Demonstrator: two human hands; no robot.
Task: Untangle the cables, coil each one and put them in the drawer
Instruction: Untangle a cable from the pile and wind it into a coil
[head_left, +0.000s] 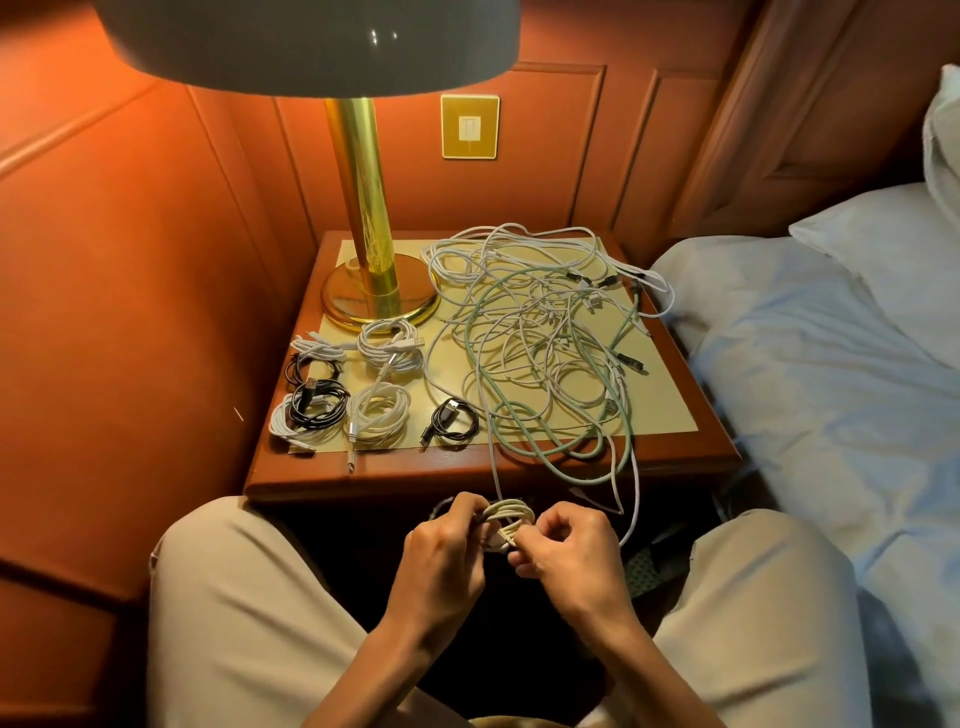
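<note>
Fingers (470, 512) of the left hand (441, 558) curl round a half-made white coil (506, 514), steadying it while the right hand (569, 548) pinches its wraps, seemingly to bind them. Behind, on the table (467, 475), the big tangle (540, 338) feeds one strand down over the edge to that coil. Finished coils (363, 384) sit grouped left by the lamp (371, 291), likely awaiting the drawer, which isn't visible.

Coiled cables (363, 395) left on nightstand (467, 467), tangle (540, 343) right.
</note>
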